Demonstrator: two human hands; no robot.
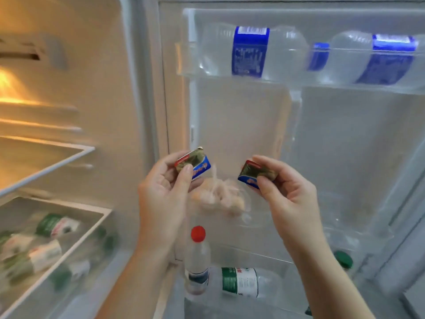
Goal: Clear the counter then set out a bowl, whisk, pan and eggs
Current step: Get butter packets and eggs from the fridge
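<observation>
Two hands, both occupied: left hand (163, 192) pinches foil butter packet (195, 163); right hand (292, 199) pinches second packet (255, 174). Bag of eggs (220, 199) in fridge door shelf (257, 223), between hands, just beyond and below; neither hand nearer.
</observation>
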